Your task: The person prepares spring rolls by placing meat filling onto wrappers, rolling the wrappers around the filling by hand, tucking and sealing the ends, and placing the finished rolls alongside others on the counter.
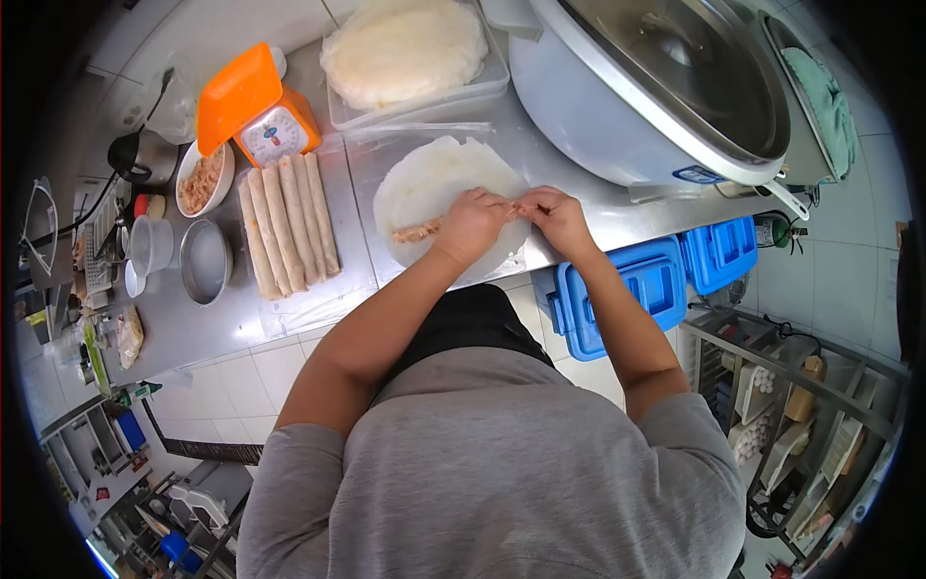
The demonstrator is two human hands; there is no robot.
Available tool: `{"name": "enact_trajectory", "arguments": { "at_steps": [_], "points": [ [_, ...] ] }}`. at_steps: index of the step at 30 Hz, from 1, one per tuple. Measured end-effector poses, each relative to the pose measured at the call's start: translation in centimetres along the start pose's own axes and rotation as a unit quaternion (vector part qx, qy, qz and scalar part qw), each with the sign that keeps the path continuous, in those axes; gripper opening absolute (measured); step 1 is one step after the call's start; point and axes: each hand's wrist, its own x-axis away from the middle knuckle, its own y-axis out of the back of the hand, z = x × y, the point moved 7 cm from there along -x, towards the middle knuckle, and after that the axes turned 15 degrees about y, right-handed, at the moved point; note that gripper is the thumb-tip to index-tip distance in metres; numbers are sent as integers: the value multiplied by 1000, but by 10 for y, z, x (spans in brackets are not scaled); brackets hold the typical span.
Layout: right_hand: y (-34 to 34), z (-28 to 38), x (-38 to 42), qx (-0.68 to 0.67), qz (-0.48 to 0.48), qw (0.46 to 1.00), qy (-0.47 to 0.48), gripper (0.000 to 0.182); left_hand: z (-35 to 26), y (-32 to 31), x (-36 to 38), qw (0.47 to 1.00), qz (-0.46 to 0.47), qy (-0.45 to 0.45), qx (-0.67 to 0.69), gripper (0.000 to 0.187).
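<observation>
Pinching pink filling [417, 233] on round wrapper [410, 188] with right hand [558, 221]. Resting left hand [471, 225] over filling; cannot tell whether clamped. Observed pale rolls [290, 227] alongside.

On a steel counter [193, 333], a pale round wrapper [415, 183] lies flat with a strip of minced filling [415, 233] across it. The left hand [471, 227] covers the middle of the strip; the right hand [561, 224] has its fingertips at the strip's right end, their exact grip too small to tell. To the left, a row of filled rolls [287, 227] lies side by side, near an orange dial scale [277, 133] and a white bowl [229, 176] of mince. Beyond the wrapper, more wrappers [405, 53] are piled in a clear plastic tray [424, 108].
</observation>
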Motion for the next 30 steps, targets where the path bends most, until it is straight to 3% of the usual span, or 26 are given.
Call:
{"name": "enact_trajectory", "arguments": {
  "at_steps": [2, 5, 8, 11, 14, 17, 23, 30],
  "points": [
    [10, 1, 3, -47, -42, 997, -52, 15, -2, 1, 3, 999, 28, 41, 7, 21],
    [10, 10, -6, -33, -51, 998, -14, 16, 5, 16, 12, 999, -5, 54, 7, 31],
    [-1, 16, -10, -161, -40, 985, -38, 16, -10, 25, 13, 999, -5, 51, -3, 40],
    [-8, 25, -15, -182, -54, 981, -40, 14, -3, 17, 14, 998, 11, 68, -11, 49],
    [-22, 9, -9, -156, -20, 986, -55, 10, 2, 27, 18, 992, 4, 128, -18, 51],
    [-28, -3, -6, -145, -17, 987, -69, 12, 13, 23, 24, 992, 26, 121, -19, 54],
    [-16, 10, -9, -14, 60, 998, 1, 21, 13, 25, 22, 995, 34, 89, -21, 51],
    [-13, 20, -10, 49, 104, 993, 29, 25, 3, 0, 1, 998, 11, 50, -34, 34]
  ]
}}
